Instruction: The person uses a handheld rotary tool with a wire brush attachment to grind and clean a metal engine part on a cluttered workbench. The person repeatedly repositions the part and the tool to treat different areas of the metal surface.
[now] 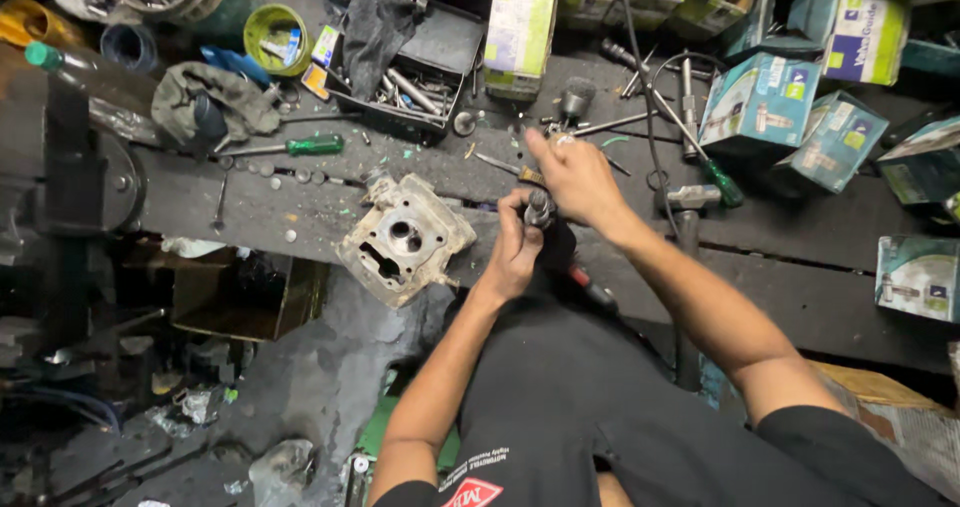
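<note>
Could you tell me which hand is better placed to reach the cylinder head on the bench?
Probably the left. The left hand lies right beside the cylinder head, though it grips a small metal part. The right hand sits farther away, above that part.

Just left of your left hand's fingers the grey cylinder head blocked the bench edge, nearly touching them. Beyond your right hand's fingertips, loose bolts and a black cable crowded the dark workbench. To the right of those fingers a green-handled screwdriver lay across the way, with teal boxes stacked behind it. Bare planks opened nearer you on the right.
</note>
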